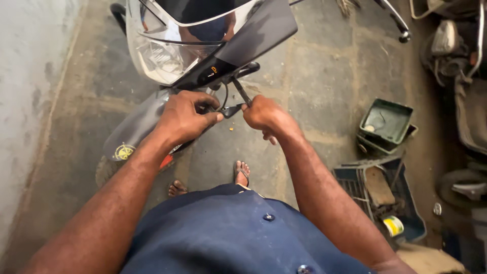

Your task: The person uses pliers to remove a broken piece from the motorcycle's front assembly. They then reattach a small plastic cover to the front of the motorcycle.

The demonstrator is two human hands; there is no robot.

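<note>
Black metal tool, slim shaft, angled up into underside of motorcycle front cowl, just below headlight. Right hand clenched round tool's handle end, likely for turning leverage. Left hand fingers pinched on small dark bracket beside tool, apparently steadying it. Dark front mudguard directly beneath hands, crowding access. Concrete floor: green tray and blue crate toward right edge, well apart. Sandalled feet below.

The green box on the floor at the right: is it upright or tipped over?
Upright. The green box stands on the floor with its open top facing up; its inner bottom shows, with a small pale object lying there.
</note>
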